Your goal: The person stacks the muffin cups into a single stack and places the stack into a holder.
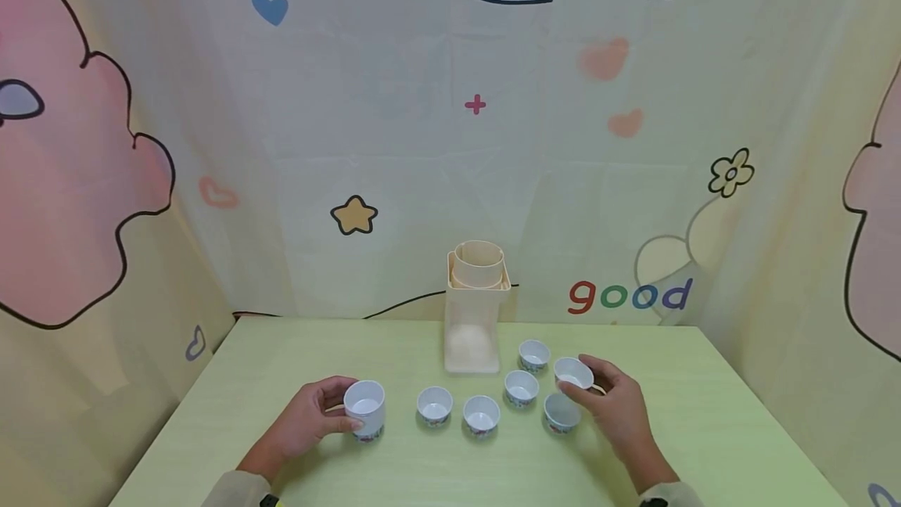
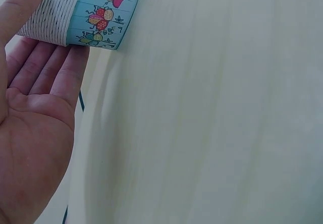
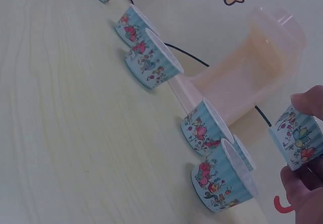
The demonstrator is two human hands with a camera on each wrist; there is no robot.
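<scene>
My left hand [image 1: 314,411] grips a stack of nested paper baking cups [image 1: 365,408] at the left of the table. In the left wrist view, the stack's many white rims and the fruit-printed blue outer cup [image 2: 103,19] show between thumb and fingers. On the right, my right hand [image 1: 619,400] pinches one paper baking cup [image 1: 573,373] between thumb and fingers. That cup [image 3: 298,135] appears at the right edge of the right wrist view, apart from the others. Just nearer than it stands another paper cup [image 1: 561,413], upright on the table.
More upright paper cups stand between the hands: two at the middle [image 1: 435,406] [image 1: 482,416] and two farther right [image 1: 522,389] [image 1: 534,355]. A cream plastic stand [image 1: 472,327] with a round tube on top stands at the table's back edge, before a printed cloth [image 1: 394,100].
</scene>
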